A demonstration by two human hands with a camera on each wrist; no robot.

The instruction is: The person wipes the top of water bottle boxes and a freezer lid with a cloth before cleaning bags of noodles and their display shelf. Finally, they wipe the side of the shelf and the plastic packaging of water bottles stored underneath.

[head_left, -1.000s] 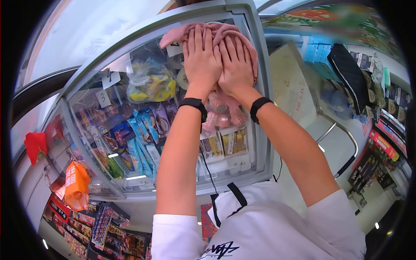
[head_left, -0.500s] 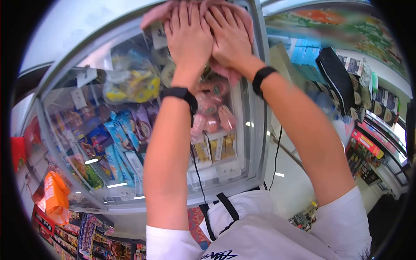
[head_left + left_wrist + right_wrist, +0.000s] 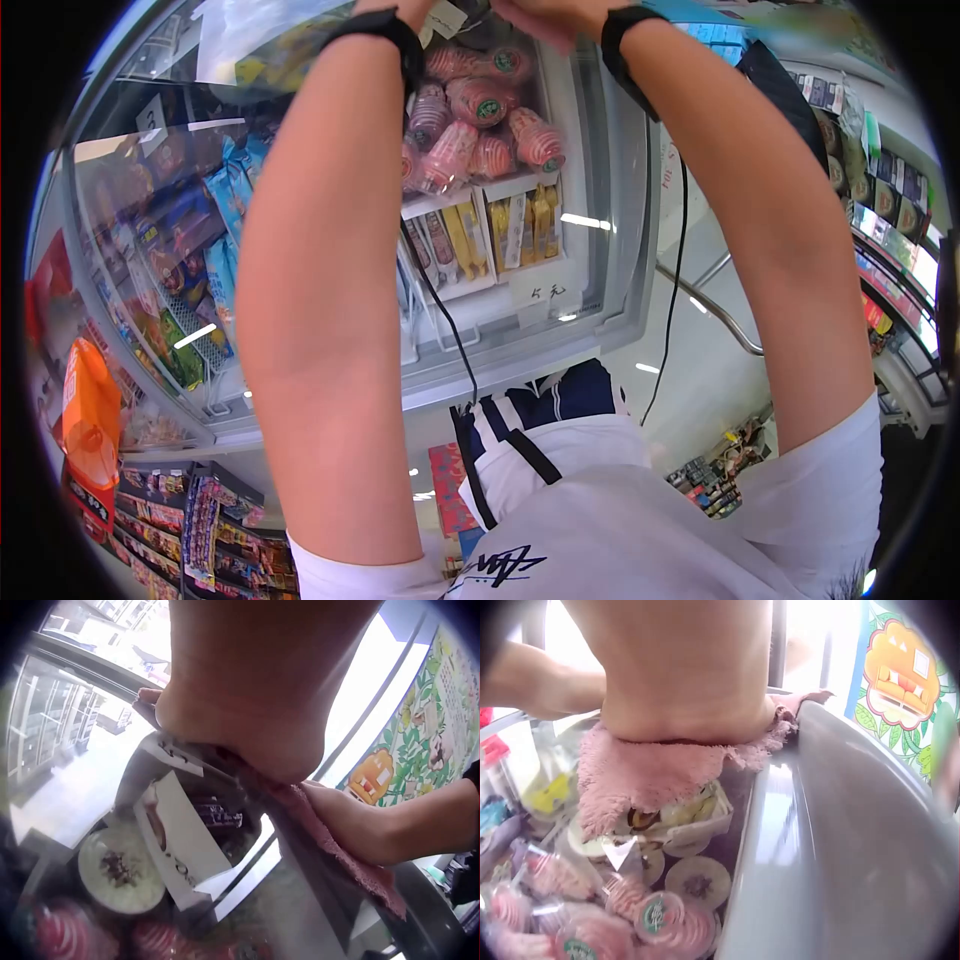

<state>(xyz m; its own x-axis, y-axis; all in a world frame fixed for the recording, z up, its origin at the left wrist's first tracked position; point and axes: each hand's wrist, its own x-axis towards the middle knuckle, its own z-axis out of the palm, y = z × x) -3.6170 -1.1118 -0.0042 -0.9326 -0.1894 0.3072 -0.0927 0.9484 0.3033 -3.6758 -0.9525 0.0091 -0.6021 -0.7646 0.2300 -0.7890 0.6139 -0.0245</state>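
A pink cloth (image 3: 645,772) lies on the glass top of a display freezer (image 3: 430,365), at its far side. My right hand (image 3: 686,690) rests on the cloth, pressing it near the grey frame. In the left wrist view my left hand (image 3: 240,712) is on the glass beside the right, with a fingertip showing past its edge. Most of both hands is cut off at the top of the head view, and their fingers are largely hidden. Under the glass are pink swirled ice cream cups (image 3: 480,100) and yellow-wrapped bars (image 3: 525,228).
Blue ice cream packs (image 3: 222,250) lie at the freezer's left. An orange bag (image 3: 90,400) hangs at its left side. Snack shelves (image 3: 190,530) stand lower left. A black cable (image 3: 445,315) hangs over the freezer front, and a metal rail (image 3: 715,315) stands to the right.
Both hands have slid the cloth farther away across the glass, toward the far edge. My body has leaned forward, so the hands have mostly left the top of the head view.
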